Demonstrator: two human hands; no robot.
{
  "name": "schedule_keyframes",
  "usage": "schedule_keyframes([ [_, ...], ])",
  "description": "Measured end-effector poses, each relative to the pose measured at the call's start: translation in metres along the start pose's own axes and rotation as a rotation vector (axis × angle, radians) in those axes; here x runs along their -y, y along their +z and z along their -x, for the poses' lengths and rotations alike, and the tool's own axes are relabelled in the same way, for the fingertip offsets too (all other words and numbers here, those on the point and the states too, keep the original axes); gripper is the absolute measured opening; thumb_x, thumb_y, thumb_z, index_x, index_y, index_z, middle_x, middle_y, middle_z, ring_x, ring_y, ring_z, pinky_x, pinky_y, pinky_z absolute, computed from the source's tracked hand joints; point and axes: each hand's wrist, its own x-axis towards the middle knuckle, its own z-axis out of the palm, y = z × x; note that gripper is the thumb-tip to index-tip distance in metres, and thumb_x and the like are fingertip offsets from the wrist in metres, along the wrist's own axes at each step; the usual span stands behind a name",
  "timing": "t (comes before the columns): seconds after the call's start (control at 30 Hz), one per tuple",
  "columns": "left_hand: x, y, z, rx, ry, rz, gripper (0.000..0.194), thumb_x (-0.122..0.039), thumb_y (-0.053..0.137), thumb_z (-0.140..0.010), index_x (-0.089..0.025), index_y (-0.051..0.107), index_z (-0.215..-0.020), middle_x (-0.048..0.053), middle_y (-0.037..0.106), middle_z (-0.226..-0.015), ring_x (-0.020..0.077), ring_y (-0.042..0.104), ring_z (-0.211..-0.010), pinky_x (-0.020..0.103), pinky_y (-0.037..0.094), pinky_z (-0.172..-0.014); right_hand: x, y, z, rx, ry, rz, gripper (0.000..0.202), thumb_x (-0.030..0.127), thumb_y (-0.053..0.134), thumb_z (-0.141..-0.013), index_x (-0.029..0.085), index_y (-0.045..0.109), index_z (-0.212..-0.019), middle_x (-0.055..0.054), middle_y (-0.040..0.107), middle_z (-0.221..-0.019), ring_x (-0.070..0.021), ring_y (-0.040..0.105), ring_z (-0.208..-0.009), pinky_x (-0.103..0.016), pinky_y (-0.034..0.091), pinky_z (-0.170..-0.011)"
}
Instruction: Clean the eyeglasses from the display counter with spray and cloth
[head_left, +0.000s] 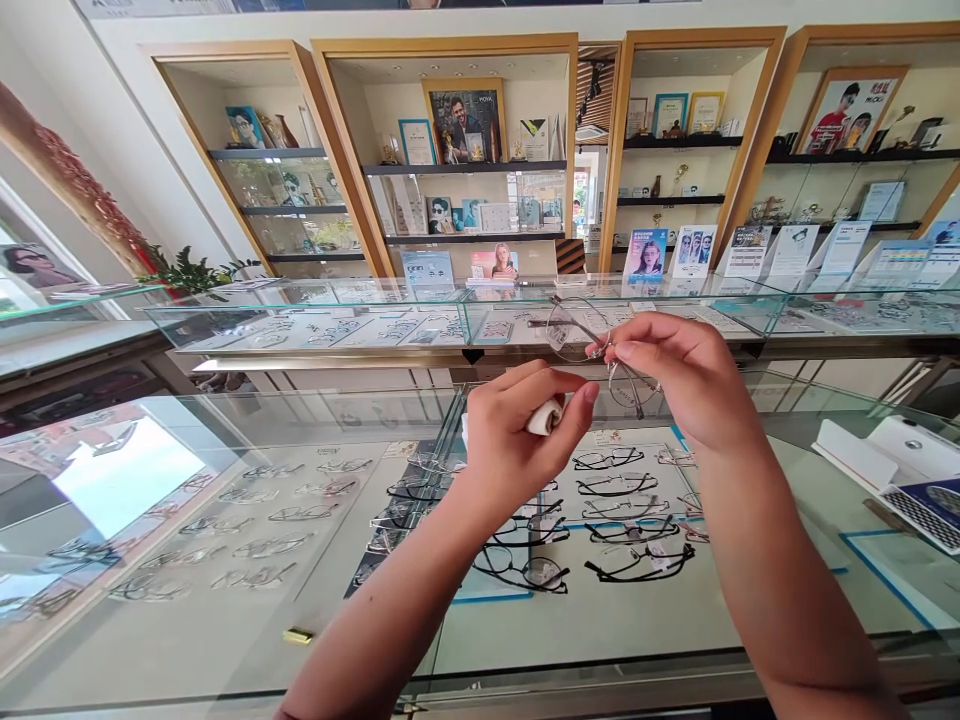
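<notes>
Above the glass display counter (480, 640), my right hand (686, 375) pinches a pair of thin-rimmed round eyeglasses (568, 330) near the bridge. One lens points left and up, and the other hangs below my fingers. My left hand (517, 420) is just left of them, its fingers curled round a rolled white cloth (545, 417). Its thumb and forefinger tips come close together, apart from the eyeglasses. Under both hands, rows of dark-framed eyeglasses (637, 565) lie in the counter, partly hidden by my left forearm.
More eyeglasses (262, 545) fill the left part of the counter, near a small yellow object (298, 636). A white tablet-like case (892, 450) stands at the right. Another glass showcase (360, 300) runs across behind, with wooden-framed shelves (465, 170) on the wall.
</notes>
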Motion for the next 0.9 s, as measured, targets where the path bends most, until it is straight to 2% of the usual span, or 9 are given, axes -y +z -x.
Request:
schedule_keyframes([
  [0.1,-0.002,0.005,0.002,-0.05,-0.217,0.07,0.01,-0.031,0.077,-0.105,-0.026,0.083,-0.098,-0.005,0.067,-0.065,0.0084,0.056,-0.054,0.028,0.043,-0.054,0.005,0.008,0.004,-0.035,-0.106,0.158,0.009,0.033,0.081,-0.099,0.028,0.083,-0.092,-0.001,0.085,-0.102,-0.0226,0.078,-0.1,-0.041,0.06,-0.095],
  [0.17,0.0,0.006,0.001,-0.042,-0.386,0.151,0.013,-0.038,0.079,-0.103,-0.027,0.087,-0.104,-0.005,0.068,-0.064,0.0082,0.052,-0.048,0.028,0.042,-0.049,0.007,0.016,0.007,-0.058,-0.209,0.266,0.009,0.029,0.078,-0.101,0.028,0.081,-0.093,-0.002,0.085,-0.103,-0.0231,0.078,-0.102,-0.042,0.06,-0.094],
  [0.27,0.005,0.004,-0.005,-0.026,-0.555,0.257,0.017,-0.043,0.085,-0.096,-0.027,0.089,-0.097,0.0,0.078,-0.073,0.0111,0.061,-0.057,0.027,0.047,-0.053,0.008,0.029,0.01,-0.107,-0.358,0.449,0.012,0.021,0.072,-0.102,0.028,0.079,-0.094,-0.003,0.085,-0.106,-0.0253,0.079,-0.105,-0.046,0.06,-0.096],
  [0.4,0.015,0.001,-0.011,-0.035,-0.66,0.326,0.023,-0.048,0.091,-0.087,-0.025,0.088,-0.089,0.003,0.083,-0.083,0.015,0.07,-0.073,0.028,0.056,-0.067,0.006,0.04,0.015,-0.124,-0.425,0.695,0.015,0.018,0.068,-0.103,0.026,0.081,-0.103,-0.006,0.086,-0.117,-0.0298,0.079,-0.112,-0.052,0.057,-0.102],
  [0.57,0.025,0.002,-0.011,-0.036,-0.694,0.266,0.019,-0.041,0.091,-0.087,-0.023,0.086,-0.088,0.003,0.083,-0.085,0.0144,0.069,-0.073,0.028,0.056,-0.069,0.018,0.037,0.02,0.016,-0.321,0.759,0.018,0.021,0.067,-0.105,0.023,0.082,-0.114,-0.007,0.084,-0.121,-0.0299,0.078,-0.114,-0.05,0.057,-0.103],
  [0.67,0.025,0.003,-0.011,0.021,-0.671,0.165,0.015,-0.038,0.086,-0.091,-0.024,0.085,-0.089,0.003,0.082,-0.086,0.0158,0.07,-0.075,0.029,0.056,-0.07,0.026,0.016,0.022,0.082,-0.268,0.687,0.021,0.019,0.064,-0.106,0.024,0.08,-0.118,-0.004,0.083,-0.114,-0.024,0.078,-0.102,-0.042,0.058,-0.093],
  [0.73,0.024,0.004,-0.009,0.085,-0.653,0.097,0.017,-0.04,0.087,-0.09,-0.024,0.084,-0.088,0.003,0.081,-0.084,0.0172,0.069,-0.074,0.031,0.055,-0.069,0.022,-0.012,0.024,0.066,-0.249,0.642,0.02,0.021,0.06,-0.109,0.024,0.079,-0.115,-0.002,0.08,-0.102,-0.0201,0.076,-0.092,-0.037,0.057,-0.085],
  [0.8,0.021,0.008,-0.006,0.163,-0.638,0.05,0.019,-0.042,0.088,-0.089,-0.023,0.084,-0.086,0.003,0.08,-0.082,0.0177,0.067,-0.072,0.032,0.052,-0.065,0.002,-0.05,0.028,-0.001,-0.221,0.671,0.022,0.029,0.056,-0.114,0.025,0.077,-0.109,-0.001,0.074,-0.088,-0.0185,0.071,-0.081,-0.035,0.054,-0.078],
  [0.9,0.015,0.021,0.0,0.29,-0.643,0.009,0.018,-0.042,0.084,-0.089,-0.024,0.085,-0.086,0.002,0.08,-0.081,0.0147,0.057,-0.062,0.032,0.045,-0.059,-0.053,-0.119,0.045,-0.191,-0.13,0.856,0.036,0.044,0.042,-0.12,0.026,0.072,-0.113,-0.001,0.068,-0.08,-0.0199,0.063,-0.072,-0.037,0.049,-0.076],
])
